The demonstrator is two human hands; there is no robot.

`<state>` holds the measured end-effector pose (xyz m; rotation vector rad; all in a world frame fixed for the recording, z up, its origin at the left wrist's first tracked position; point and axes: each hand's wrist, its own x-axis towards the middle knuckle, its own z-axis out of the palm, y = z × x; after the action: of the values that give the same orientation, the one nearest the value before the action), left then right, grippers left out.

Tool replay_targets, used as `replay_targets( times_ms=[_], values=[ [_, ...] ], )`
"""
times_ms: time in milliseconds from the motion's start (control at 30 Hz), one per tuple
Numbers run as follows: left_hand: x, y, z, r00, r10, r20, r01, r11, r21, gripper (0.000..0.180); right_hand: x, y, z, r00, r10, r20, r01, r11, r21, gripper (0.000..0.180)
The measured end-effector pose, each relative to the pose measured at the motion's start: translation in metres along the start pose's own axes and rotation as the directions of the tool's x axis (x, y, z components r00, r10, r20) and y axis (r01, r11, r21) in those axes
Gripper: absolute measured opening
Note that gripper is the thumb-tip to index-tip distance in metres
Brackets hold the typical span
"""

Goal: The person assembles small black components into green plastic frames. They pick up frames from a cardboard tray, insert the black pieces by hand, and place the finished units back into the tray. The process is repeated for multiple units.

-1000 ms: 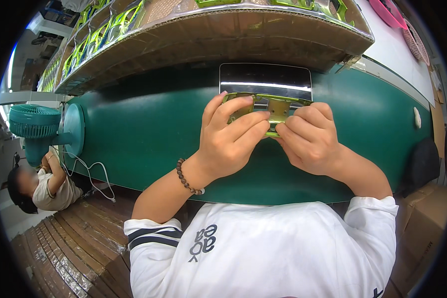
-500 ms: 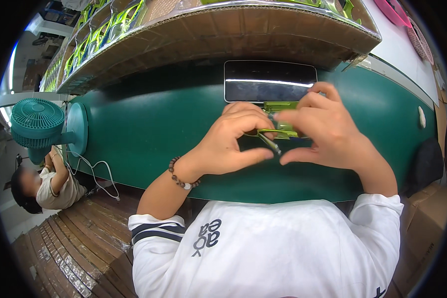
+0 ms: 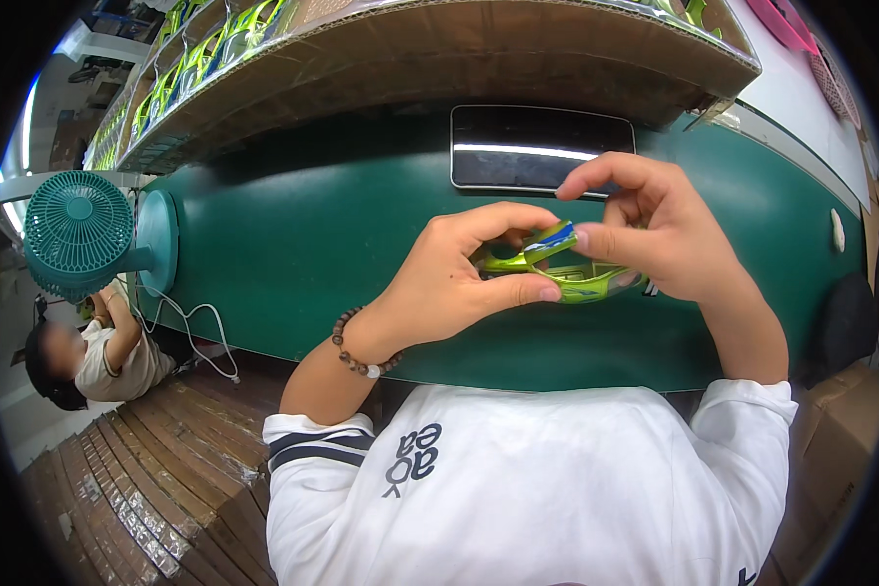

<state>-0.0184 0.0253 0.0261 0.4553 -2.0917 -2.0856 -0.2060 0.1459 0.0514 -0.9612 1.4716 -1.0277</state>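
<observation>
Glossy lime-green curved plastic frame, near six o'clock of the black rectangular glass slab, seems mid-handling, not yet set down: left hand pinches its nine-o'clock end; right hand's grip unclear.

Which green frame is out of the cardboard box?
The green frame held in the left hand, above the table; the others sit in the box.
</observation>
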Motion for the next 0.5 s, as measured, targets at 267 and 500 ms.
replay_targets(
  times_ms=[267, 500],
  values=[
    [0.001, -0.004, -0.003, 0.948, -0.189, 0.257, 0.304, 0.776, -0.553, 0.028, 0.005, 0.006, 0.006, 0.993, 0.101, 0.054, -0.112, 0.956, 0.270, 0.021],
    [0.006, -0.015, -0.009, 0.925, -0.156, 0.347, 0.376, 0.517, -0.769, 0.029, -0.004, -0.009, -0.004, 0.974, 0.097, 0.206, -0.195, 0.820, 0.538, 0.022]
  ],
)
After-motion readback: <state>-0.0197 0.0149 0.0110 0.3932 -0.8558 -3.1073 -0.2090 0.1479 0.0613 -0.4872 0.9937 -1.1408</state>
